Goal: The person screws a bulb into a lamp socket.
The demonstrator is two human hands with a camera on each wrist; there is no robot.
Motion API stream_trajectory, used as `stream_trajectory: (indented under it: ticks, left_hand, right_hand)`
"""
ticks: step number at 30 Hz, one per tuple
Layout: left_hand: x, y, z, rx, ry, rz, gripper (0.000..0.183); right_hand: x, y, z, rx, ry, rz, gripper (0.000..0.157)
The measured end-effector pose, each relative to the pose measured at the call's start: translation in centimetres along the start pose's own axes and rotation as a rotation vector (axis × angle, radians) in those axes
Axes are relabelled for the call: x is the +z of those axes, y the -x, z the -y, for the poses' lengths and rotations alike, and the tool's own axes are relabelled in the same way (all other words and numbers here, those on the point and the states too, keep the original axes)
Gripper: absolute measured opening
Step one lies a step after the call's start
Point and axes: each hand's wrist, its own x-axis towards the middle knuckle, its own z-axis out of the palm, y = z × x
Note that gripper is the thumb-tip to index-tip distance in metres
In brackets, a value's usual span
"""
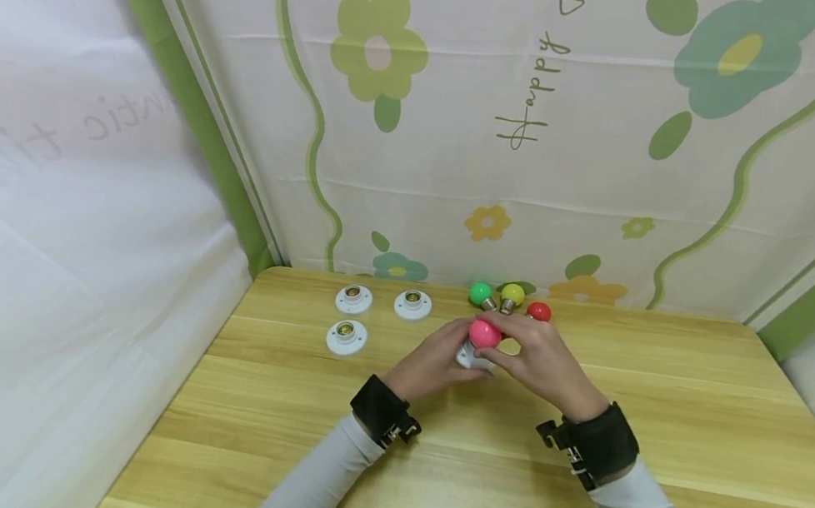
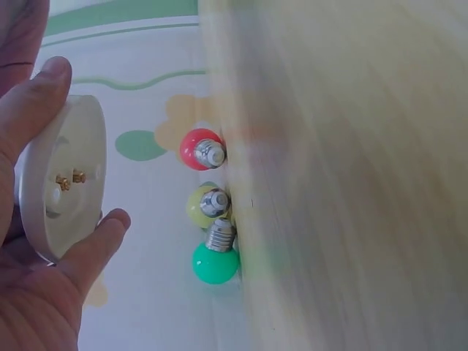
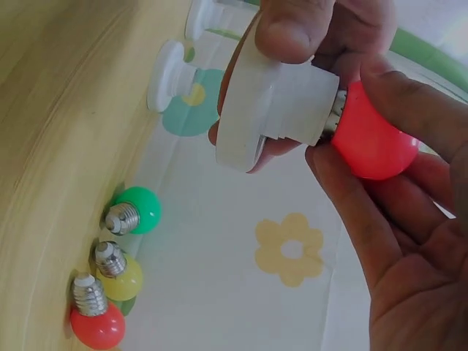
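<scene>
My left hand grips a round white lamp socket by its base, lifted off the table; the left wrist view shows the hollow underside with brass screws. With thumb and fingers my right hand holds a pink light bulb. Its metal screw end sits at the socket's mouth, a little of the metal still showing in the right wrist view. Behind the hands lie a green bulb, a yellow bulb and a red bulb.
To the left on the wooden table stand three more white sockets: one at the back left, another beside it, and a third in front. A flower-printed curtain hangs along the table's back edge.
</scene>
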Motion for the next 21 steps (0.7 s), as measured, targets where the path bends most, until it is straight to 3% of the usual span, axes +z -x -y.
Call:
stream_trajectory:
  ticks: [6, 21]
  left_hand:
    - [0.27, 0.03, 0.11, -0.008, -0.024, -0.009, 0.08]
    - [0.22, 0.11, -0.09, -0.054, -0.124, 0.044, 0.082]
  right_hand:
    - [-0.06, -0.02, -0.09, 0.024, 0.005, 0.022, 0.052]
    - [-0.21, 0.38, -0.12, 0.096, 0.007, 0.061, 0.054]
